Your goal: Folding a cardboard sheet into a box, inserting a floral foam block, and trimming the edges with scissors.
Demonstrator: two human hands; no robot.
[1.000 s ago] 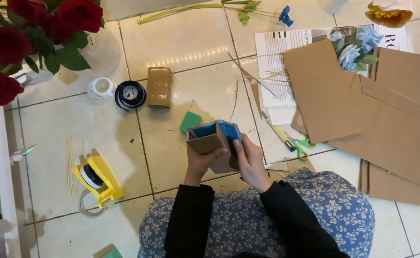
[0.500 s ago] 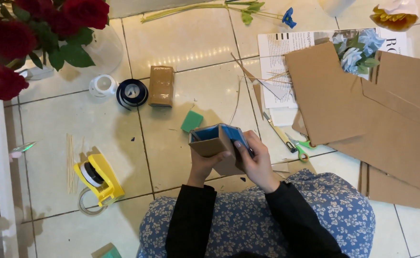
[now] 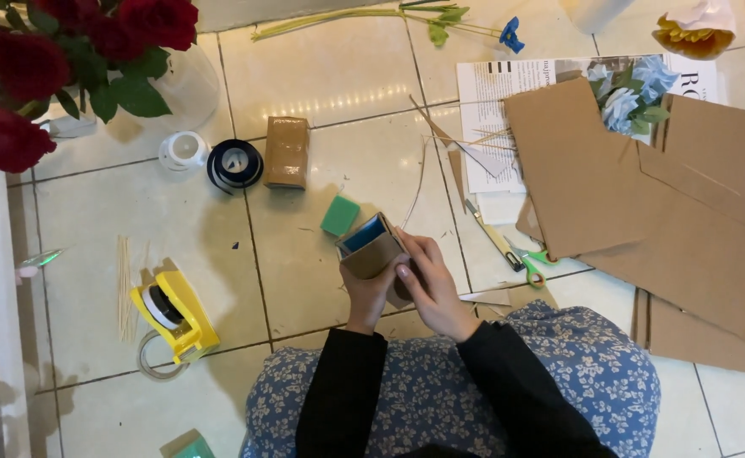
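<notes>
Both hands meet just above the person's lap, over a tiled floor (image 3: 321, 93). The left hand (image 3: 365, 293) curls closed around the underside of a small cardboard box (image 3: 372, 253), thumb up its near wall; the right hand (image 3: 427, 284) wraps the box's right side, fingers (image 3: 406, 259) bent over the top edge. The box is tilted, its open mouth facing up and away, blue lining showing inside.

Just beyond the left hand's knuckles a green foam block (image 3: 339, 215) lies flat on the floor, close to the box's far corner but apart from it. To the right of the right hand, near, lie scissors (image 3: 508, 250) with green handles, and past them large cardboard sheets (image 3: 644, 195) crowd that whole side. To the left of the left hand the tiles stay open until a yellow tape dispenser (image 3: 173, 309), well apart. Farther out ahead sit a brown wrapped block (image 3: 287, 152), a dark ribbon roll (image 3: 234, 164) and a white tape roll (image 3: 183, 150) in a row. Farthest left, red roses (image 3: 67, 51).
</notes>
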